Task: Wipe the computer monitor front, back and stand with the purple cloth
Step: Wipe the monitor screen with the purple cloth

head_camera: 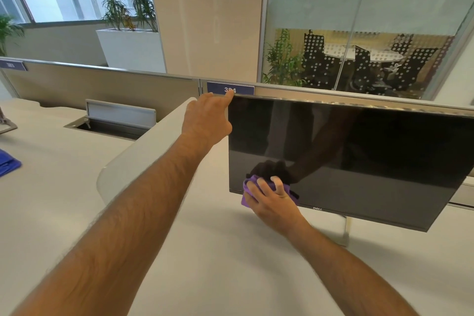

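Note:
A black computer monitor (359,151) with a dark screen stands on a white desk (205,251), tilted in the view, with its silver stand (346,231) showing below the bottom edge. My left hand (205,118) grips the monitor's upper left corner, fingers over the top edge. My right hand (272,200) presses a bunched purple cloth (247,194) against the screen's lower left corner. Most of the cloth is hidden under the hand. The monitor's back is out of sight.
A curved white divider (143,151) runs between this desk and the left one. A blue cloth (7,164) lies at the far left. An open cable hatch (115,120) sits in the left desk. A beige partition (102,84) with a numbered label stands behind the monitor.

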A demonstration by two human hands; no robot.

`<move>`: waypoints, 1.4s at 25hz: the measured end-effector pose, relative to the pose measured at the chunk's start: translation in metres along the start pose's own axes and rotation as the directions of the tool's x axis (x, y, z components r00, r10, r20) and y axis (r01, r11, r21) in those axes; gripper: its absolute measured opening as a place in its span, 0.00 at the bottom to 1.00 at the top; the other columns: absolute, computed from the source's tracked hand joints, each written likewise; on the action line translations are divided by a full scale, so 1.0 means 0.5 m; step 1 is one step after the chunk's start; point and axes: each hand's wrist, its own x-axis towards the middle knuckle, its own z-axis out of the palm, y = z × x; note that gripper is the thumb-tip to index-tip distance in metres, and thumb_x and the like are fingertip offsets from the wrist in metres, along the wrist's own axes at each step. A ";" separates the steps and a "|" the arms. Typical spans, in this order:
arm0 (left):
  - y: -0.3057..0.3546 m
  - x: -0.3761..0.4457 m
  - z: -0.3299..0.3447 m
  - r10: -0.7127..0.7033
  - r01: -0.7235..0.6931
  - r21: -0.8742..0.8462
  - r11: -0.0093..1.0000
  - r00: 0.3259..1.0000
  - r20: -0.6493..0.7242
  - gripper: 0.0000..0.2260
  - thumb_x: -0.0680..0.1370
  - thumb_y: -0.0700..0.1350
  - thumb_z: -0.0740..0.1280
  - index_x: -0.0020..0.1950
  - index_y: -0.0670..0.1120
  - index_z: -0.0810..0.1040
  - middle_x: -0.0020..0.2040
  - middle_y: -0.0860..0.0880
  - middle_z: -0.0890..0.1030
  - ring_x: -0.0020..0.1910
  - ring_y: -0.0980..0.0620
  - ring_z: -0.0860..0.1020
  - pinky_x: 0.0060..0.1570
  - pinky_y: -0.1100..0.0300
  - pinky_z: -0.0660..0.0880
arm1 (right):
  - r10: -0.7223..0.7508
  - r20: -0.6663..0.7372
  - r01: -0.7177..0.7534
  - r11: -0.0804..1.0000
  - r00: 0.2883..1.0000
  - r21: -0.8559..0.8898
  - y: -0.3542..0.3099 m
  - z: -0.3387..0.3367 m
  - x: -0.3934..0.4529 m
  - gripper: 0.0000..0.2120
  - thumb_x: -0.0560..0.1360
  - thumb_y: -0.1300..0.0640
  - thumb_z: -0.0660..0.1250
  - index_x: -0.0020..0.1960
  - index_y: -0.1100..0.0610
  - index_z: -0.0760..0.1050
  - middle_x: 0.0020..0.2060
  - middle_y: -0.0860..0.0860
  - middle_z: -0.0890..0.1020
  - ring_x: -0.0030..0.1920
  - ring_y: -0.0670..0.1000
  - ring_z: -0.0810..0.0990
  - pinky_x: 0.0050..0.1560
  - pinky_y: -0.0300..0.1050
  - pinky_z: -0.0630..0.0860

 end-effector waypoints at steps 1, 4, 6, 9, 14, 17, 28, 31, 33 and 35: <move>-0.002 0.000 0.001 0.003 -0.003 0.007 1.000 1.000 0.000 0.32 0.77 0.44 0.69 0.78 0.50 0.60 0.65 0.43 0.76 0.65 0.41 0.74 0.65 0.44 0.72 | -0.049 0.016 0.050 0.998 0.999 -0.028 -0.009 0.003 0.005 0.31 0.65 0.56 0.80 0.65 0.56 0.74 0.65 0.57 0.75 0.65 0.61 0.73 0.63 0.64 0.71; -0.006 0.001 0.003 0.005 -0.005 0.010 1.000 1.000 0.000 0.32 0.77 0.45 0.69 0.78 0.50 0.59 0.69 0.44 0.74 0.68 0.41 0.71 0.67 0.44 0.69 | -0.150 0.044 0.153 0.984 0.988 -0.090 -0.028 0.005 0.020 0.28 0.69 0.56 0.78 0.66 0.56 0.73 0.67 0.56 0.74 0.67 0.61 0.71 0.66 0.64 0.69; -0.006 0.002 0.005 0.009 -0.009 0.008 1.000 1.000 -0.004 0.32 0.77 0.45 0.69 0.78 0.50 0.59 0.71 0.45 0.72 0.70 0.42 0.69 0.69 0.43 0.68 | -0.099 0.017 0.100 0.993 0.995 -0.059 -0.025 -0.008 0.042 0.31 0.65 0.56 0.80 0.65 0.56 0.74 0.65 0.57 0.75 0.65 0.61 0.74 0.63 0.64 0.72; -0.008 0.003 0.006 0.013 -0.013 0.002 1.000 1.000 -0.004 0.32 0.77 0.45 0.69 0.78 0.50 0.59 0.71 0.46 0.72 0.71 0.42 0.69 0.70 0.43 0.67 | -0.053 0.018 0.053 0.999 0.998 -0.009 -0.030 -0.031 0.063 0.31 0.66 0.57 0.79 0.67 0.57 0.73 0.67 0.58 0.74 0.66 0.61 0.73 0.62 0.64 0.72; -0.013 0.005 0.007 0.015 -0.015 -0.009 1.000 1.000 0.007 0.33 0.77 0.44 0.69 0.79 0.51 0.59 0.71 0.46 0.72 0.70 0.42 0.69 0.70 0.43 0.68 | -0.150 0.051 0.152 0.987 0.987 -0.044 -0.071 -0.009 0.065 0.29 0.75 0.60 0.72 0.72 0.60 0.65 0.73 0.61 0.65 0.72 0.64 0.64 0.68 0.65 0.65; -0.011 0.007 0.010 0.020 -0.020 -0.010 1.000 1.000 0.011 0.33 0.76 0.44 0.69 0.79 0.50 0.58 0.70 0.46 0.73 0.70 0.42 0.69 0.69 0.43 0.68 | -0.102 0.070 0.104 0.994 0.992 -0.025 -0.083 -0.008 0.078 0.31 0.74 0.59 0.73 0.72 0.60 0.64 0.73 0.61 0.65 0.71 0.64 0.66 0.66 0.64 0.68; -0.013 0.010 0.013 0.009 -0.009 -0.007 1.000 1.000 0.001 0.32 0.77 0.45 0.70 0.78 0.51 0.60 0.69 0.45 0.74 0.69 0.41 0.70 0.68 0.42 0.69 | 0.046 0.181 -0.051 0.998 0.982 0.026 -0.120 -0.026 0.078 0.33 0.73 0.57 0.75 0.73 0.60 0.64 0.72 0.61 0.66 0.72 0.63 0.65 0.68 0.62 0.67; -0.012 0.006 0.012 0.005 -0.005 0.008 1.000 1.000 -0.002 0.32 0.77 0.46 0.70 0.78 0.51 0.60 0.67 0.44 0.75 0.66 0.42 0.72 0.66 0.43 0.71 | 0.088 0.207 -0.103 0.993 0.974 0.064 -0.116 -0.031 0.067 0.31 0.73 0.56 0.75 0.71 0.59 0.66 0.72 0.60 0.66 0.71 0.63 0.65 0.68 0.62 0.67; -0.011 0.003 0.012 0.000 0.000 0.011 1.000 1.000 -0.001 0.33 0.76 0.46 0.70 0.78 0.51 0.60 0.67 0.44 0.75 0.66 0.42 0.72 0.66 0.43 0.71 | 0.113 0.223 -0.137 0.986 0.968 0.098 -0.104 -0.032 0.051 0.29 0.74 0.56 0.73 0.71 0.59 0.67 0.73 0.59 0.66 0.72 0.62 0.64 0.68 0.61 0.66; -0.010 0.001 0.012 -0.004 0.004 0.007 1.000 1.000 -0.001 0.33 0.76 0.46 0.71 0.78 0.51 0.60 0.66 0.44 0.75 0.66 0.42 0.72 0.66 0.43 0.71 | 0.138 0.236 -0.170 0.978 0.962 0.121 -0.087 -0.035 0.028 0.28 0.74 0.57 0.73 0.71 0.58 0.68 0.73 0.59 0.66 0.72 0.62 0.63 0.69 0.61 0.65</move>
